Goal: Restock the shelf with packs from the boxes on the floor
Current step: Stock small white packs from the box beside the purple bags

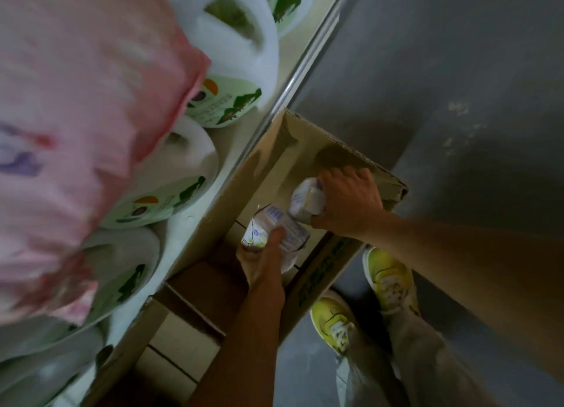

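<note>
An open cardboard box (268, 159) stands on the floor against the shelf. My left hand (264, 260) reaches into it and grips a white pack with a barcode (282, 226). My right hand (348, 200) is deeper in the box, fingers curled round a second white pack (306, 199). The two packs lie close together over the middle of the box. A blurred pink and white pack (76, 126) fills the near left of the view on the shelf side.
Several large white jugs with green labels (232, 55) stand on the shelf (302, 61) at the left. A second open box (180, 342) lies nearer me. My feet in yellow shoes (387, 278) stand on the grey floor (457, 86) to the right.
</note>
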